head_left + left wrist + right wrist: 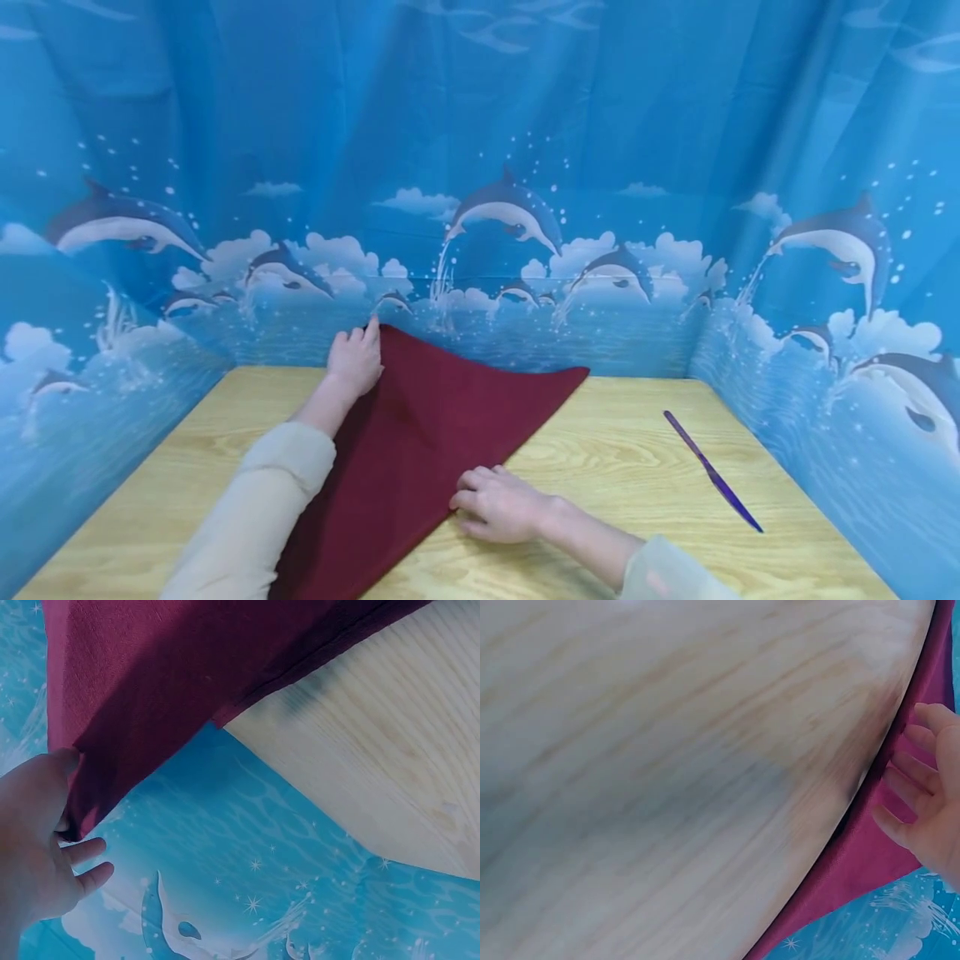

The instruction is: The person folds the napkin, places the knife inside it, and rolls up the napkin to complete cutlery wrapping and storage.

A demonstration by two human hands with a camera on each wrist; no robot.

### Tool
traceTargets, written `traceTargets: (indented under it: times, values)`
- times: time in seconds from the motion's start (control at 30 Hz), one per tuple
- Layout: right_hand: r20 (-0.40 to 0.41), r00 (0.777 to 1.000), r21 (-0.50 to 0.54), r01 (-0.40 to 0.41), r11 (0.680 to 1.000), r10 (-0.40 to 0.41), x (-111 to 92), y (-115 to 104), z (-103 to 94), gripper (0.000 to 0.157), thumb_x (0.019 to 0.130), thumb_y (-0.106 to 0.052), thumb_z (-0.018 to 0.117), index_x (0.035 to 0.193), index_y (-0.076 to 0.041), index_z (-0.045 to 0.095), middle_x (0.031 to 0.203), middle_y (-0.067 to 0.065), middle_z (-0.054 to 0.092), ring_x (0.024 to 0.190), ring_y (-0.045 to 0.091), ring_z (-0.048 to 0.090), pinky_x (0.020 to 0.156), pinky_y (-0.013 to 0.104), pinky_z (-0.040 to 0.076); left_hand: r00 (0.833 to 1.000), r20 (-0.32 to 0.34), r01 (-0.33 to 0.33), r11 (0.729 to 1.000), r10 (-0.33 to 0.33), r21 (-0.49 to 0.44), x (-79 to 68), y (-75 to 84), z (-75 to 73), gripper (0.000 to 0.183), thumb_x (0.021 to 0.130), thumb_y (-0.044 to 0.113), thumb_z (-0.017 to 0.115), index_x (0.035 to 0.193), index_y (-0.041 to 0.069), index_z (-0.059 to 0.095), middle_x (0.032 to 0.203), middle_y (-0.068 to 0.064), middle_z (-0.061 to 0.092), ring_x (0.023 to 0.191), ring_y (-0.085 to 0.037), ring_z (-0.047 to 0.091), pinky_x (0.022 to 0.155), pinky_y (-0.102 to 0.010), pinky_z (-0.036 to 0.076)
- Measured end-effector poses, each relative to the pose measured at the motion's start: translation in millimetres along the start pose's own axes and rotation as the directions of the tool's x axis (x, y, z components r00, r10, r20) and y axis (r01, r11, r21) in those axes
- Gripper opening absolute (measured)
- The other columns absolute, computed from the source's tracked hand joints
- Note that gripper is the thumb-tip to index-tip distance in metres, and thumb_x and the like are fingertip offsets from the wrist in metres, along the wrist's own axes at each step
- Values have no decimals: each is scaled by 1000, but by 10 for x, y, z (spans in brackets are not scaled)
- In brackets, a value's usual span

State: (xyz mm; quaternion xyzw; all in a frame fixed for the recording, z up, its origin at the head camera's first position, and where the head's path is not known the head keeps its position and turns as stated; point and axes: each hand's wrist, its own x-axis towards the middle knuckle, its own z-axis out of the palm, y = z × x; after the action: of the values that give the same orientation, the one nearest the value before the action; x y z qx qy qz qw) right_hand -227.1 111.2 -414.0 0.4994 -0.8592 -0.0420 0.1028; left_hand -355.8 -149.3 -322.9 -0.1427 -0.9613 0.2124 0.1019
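A dark red cloth napkin lies slantwise over the table, with one corner lifted at the far side. That raised corner is pinched between the thumb and a finger of my left hand. In the left wrist view, the other fingers of the left hand stay spread, and the napkin hangs from the grip. My right hand rests at the napkin's near right edge, its fingers slightly bent and touching the cloth. The right wrist view shows the right hand with loose fingers against the edge, gripping nothing.
A purple table knife lies on the wooden table, right of the napkin. A blue curtain printed with dolphins stands along the back and both sides of the table.
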Motion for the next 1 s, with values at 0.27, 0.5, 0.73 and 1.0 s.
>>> traceTargets:
  times: [0.27, 0.5, 0.73, 1.0]
  values:
    - [41, 999, 9, 6, 1000, -7, 5, -49, -14, 19, 88, -35, 59, 103, -24, 65, 102, -8, 55, 91, 6, 50, 70, 18, 37, 999, 30, -36, 999, 35, 34, -1, 58, 189, 50, 96, 17, 48, 141, -1, 34, 151, -18, 14, 111, -34, 43, 84, -47, 40]
    - [29, 999, -7, 33, 999, -32, -3, -30, -14, 14, 86, -34, 62, 95, -23, 67, 88, -10, 54, 80, 1, 51, 65, 15, 39, 993, 77, -87, 994, 93, -72, -32, 158, 423, 42, 93, 4, 46, 133, -8, 43, 148, -22, 21, 106, -33, 48, 82, -46, 42]
    - [48, 998, -3, 51, 999, -50, 27, 8, -60, 12, 86, -32, 61, 92, -23, 67, 83, -11, 53, 76, 1, 50, 63, 14, 38, 992, 109, -52, 986, 70, -160, -16, 198, 469, 50, 90, 17, 56, 127, -15, 45, 146, -26, 19, 119, -36, 42, 82, -46, 45]
    - [65, 998, 35, 22, 999, -24, 52, 56, -94, 10, 85, -28, 63, 91, -21, 67, 78, -11, 51, 73, 1, 49, 60, 13, 37, 968, 224, -47, 962, 110, -268, -40, 174, 337, 61, 92, 31, 56, 129, -16, 42, 149, -27, 8, 134, -37, 22, 92, -47, 41]
